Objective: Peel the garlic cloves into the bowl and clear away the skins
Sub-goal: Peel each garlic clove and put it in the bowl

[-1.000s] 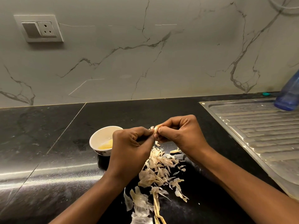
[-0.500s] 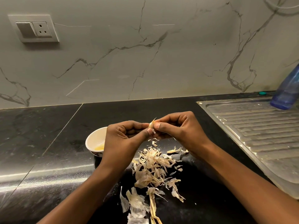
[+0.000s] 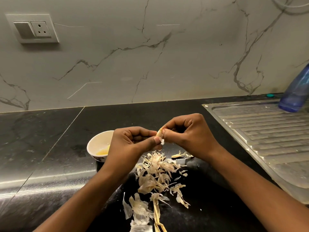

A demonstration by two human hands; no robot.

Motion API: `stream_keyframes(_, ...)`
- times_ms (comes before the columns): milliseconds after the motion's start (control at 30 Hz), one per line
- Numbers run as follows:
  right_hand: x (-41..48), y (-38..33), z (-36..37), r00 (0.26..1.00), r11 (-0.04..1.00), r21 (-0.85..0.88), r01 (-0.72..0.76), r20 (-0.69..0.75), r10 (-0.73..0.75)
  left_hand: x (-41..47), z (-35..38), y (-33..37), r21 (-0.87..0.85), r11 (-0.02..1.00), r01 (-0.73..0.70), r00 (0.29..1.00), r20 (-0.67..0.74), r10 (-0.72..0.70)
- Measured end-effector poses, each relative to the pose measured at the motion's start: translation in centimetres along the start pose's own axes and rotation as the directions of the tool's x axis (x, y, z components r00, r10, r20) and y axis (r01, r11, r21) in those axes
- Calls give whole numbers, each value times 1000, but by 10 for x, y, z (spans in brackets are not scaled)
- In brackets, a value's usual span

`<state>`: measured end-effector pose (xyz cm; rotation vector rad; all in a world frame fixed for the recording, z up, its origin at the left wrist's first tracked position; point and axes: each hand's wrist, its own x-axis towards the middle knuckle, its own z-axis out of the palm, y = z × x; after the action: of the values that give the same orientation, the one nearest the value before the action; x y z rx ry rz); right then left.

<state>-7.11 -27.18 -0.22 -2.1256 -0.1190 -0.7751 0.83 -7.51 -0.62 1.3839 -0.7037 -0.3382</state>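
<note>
Two bare hands meet above a dark stone bench (image 3: 50, 148), working on one garlic clove (image 3: 159, 133) held in the air between them.

The step in hand appears to be stripping the papery skin from this clove. The clove looks pale and partly covered, with a small flake of skin (image 3: 161, 141) hanging loose below it. The next move probably calls for a firm pinch on the loose edge and a pull away from the clove, while the other hand holds the clove steady. The bare clove would then travel left to the bowl. Clearing the skins has not begun.

The left hand (image 3: 132, 141) has its fingers curled in, and its thumb presses against the lower part of the clove. The right hand (image 3: 189, 136) is also curled, pinching the upper part of the clove between thumb and forefinger. Both hands are closed tight on the clove, and their fingertips nearly touch.

A small white bowl (image 3: 93, 143) stands on the bench just left of the left hand, partly hidden behind it. Something pale yellow, likely peeled garlic (image 3: 102, 152), lies inside it. A loose heap of dry skins (image 3: 157, 171) is spread on the bench below the hands, trailing towards the near edge. A steel draining board (image 3: 267, 139) lies to the right, with a blue bottle (image 3: 297, 91) at its far end.
</note>
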Motion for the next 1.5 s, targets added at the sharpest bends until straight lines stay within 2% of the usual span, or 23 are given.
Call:
stream_keyframes(100,1,-2,0,997,983,167,-70,-20,74,2,-1,7,-245,954,174,985,64,-163)
stream_keyframes(233,0,-7,1,984,912,379,-159,-11,176,4,0,12,-464,829,312,950,148,-274)
stream_keyframes(333,1,-8,2,976,880,431,-200,12,216,5,0,13,-541,758,364,931,192,-310)
stream_keyframes(467,1,-7,3,969,883,407,-236,33,244,4,2,14,-565,722,400,916,223,-333)
stream_keyframes(633,2,-4,-1,964,892,371,-259,47,261,5,0,17,-544,752,372,927,186,-325)
stream_keyframes(900,4,-6,-7,976,900,380,-213,118,181,8,-2,12,-511,776,370,928,169,-331)
stream_keyframes(1200,5,-2,-8,978,931,302,-203,106,179,8,-2,5,-326,893,310,950,77,-302)
stream_keyframes(1333,5,-1,-7,981,950,249,-190,96,171,6,-3,2,-189,963,192,981,47,-186)
stream_keyframes(1500,3,3,-2,991,987,103,-126,62,120,3,0,-1,-66,994,89,996,38,-86)
